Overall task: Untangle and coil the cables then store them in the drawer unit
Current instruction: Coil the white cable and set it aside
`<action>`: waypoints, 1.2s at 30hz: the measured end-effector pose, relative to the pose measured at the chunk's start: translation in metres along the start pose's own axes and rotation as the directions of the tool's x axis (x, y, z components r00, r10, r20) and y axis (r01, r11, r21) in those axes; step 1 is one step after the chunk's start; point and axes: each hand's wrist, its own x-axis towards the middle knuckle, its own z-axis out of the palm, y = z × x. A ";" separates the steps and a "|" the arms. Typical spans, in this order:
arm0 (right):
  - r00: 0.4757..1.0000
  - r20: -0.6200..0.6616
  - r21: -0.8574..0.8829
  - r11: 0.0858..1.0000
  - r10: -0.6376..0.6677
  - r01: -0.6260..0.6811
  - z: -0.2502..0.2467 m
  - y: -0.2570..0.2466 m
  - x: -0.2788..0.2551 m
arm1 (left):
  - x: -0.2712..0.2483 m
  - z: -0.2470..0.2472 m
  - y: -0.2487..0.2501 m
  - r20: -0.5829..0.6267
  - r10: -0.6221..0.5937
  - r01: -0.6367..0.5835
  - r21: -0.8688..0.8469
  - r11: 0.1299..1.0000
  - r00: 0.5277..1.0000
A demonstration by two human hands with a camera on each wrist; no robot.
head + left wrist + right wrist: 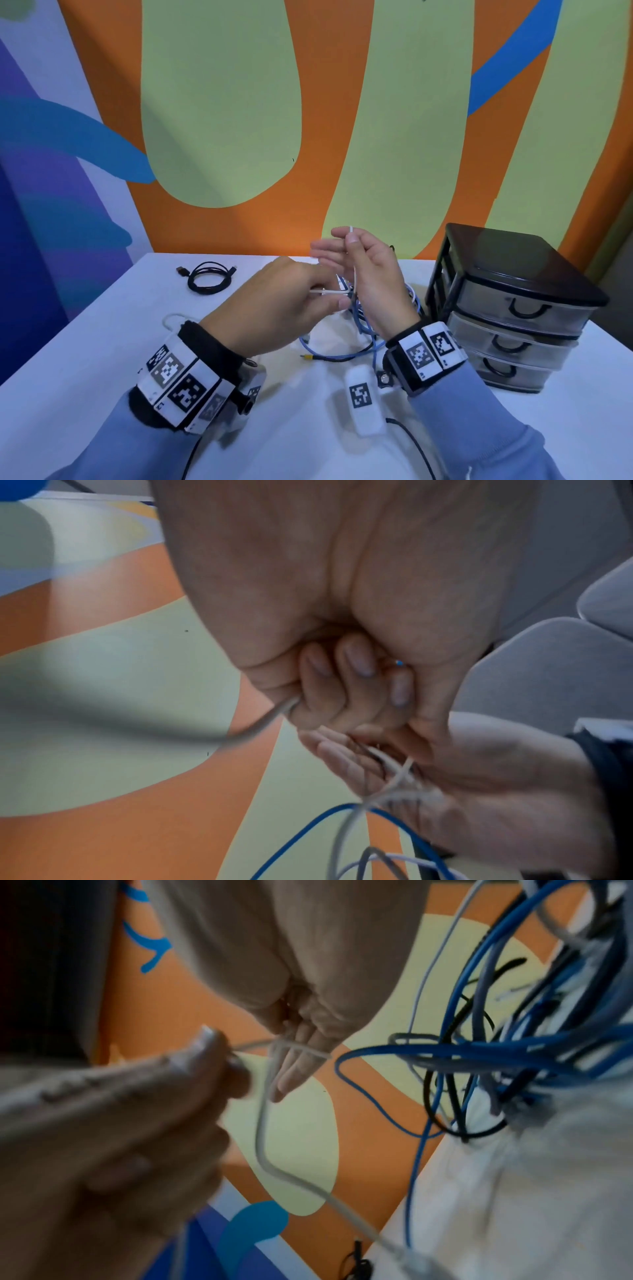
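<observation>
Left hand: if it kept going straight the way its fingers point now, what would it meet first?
Probably the right hand: the left hand, pinching the white cable, points right at its palm, close by. Depth is uncertain.

I see a white cable (352, 270) pinched in both my hands; blue cables (370, 337) tangled below my right hand (368, 270); a black coiled cable (208, 277) beyond my left hand (281, 305); a black-topped, smoky-grey drawer unit (513, 308) right of my right hand; black-and-white checkered wristbands (178, 373).

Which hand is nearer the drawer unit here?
Right. The right hand is raised just left of the drawer unit, holding the white cable; the left hand pinches it farther left, beyond the right hand.
</observation>
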 end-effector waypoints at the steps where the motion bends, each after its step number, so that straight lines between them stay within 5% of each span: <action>1: 1.000 0.020 -0.096 0.995 0.014 -0.012 0.000 0.000 -0.002 | 0.000 -0.003 0.002 -0.043 0.007 -0.010 -0.087 0.996 0.999; 5: 0.985 0.158 -0.222 0.975 0.068 -0.032 0.008 -0.003 -0.009 | -0.004 -0.017 -0.001 -0.239 -0.051 -0.019 -0.282 0.959 0.970; 9: 0.942 0.285 -0.176 0.976 0.177 -0.130 0.009 -0.009 -0.009 | -0.003 -0.032 -0.022 -0.474 -0.235 0.021 -0.414 0.910 0.849; 14: 0.867 0.432 -0.005 0.962 0.248 -0.273 0.012 -0.020 -0.015 | -0.004 -0.039 -0.043 -0.599 -0.349 0.046 -0.461 0.886 0.721; 16: 0.871 0.438 0.102 0.951 0.221 -0.293 0.013 -0.022 -0.015 | -0.004 -0.035 -0.051 -0.567 -0.353 0.098 -0.429 0.898 0.744; 20: 0.920 0.365 0.306 0.916 0.140 -0.261 0.010 -0.025 -0.012 | -0.002 -0.019 -0.051 -0.390 -0.322 0.242 -0.241 0.940 0.863; 23: 0.970 0.219 0.457 0.867 0.109 -0.201 0.010 -0.025 -0.009 | 0.001 -0.008 -0.030 -0.138 -0.217 0.201 -0.121 0.972 0.966; 27: 0.998 0.005 0.421 0.905 0.069 -0.064 0.007 -0.017 -0.005 | 0.000 0.002 -0.004 0.033 -0.124 0.123 0.026 0.992 0.992; 31: 0.998 -0.038 0.072 0.996 0.058 -0.055 0.003 -0.007 -0.002 | -0.003 -0.006 0.014 -0.003 -0.038 0.038 -0.048 0.998 0.999; 36: 0.959 0.231 -0.079 0.986 0.164 -0.149 0.011 -0.007 -0.009 | -0.006 -0.027 0.001 -0.242 -0.102 0.053 -0.201 0.978 0.965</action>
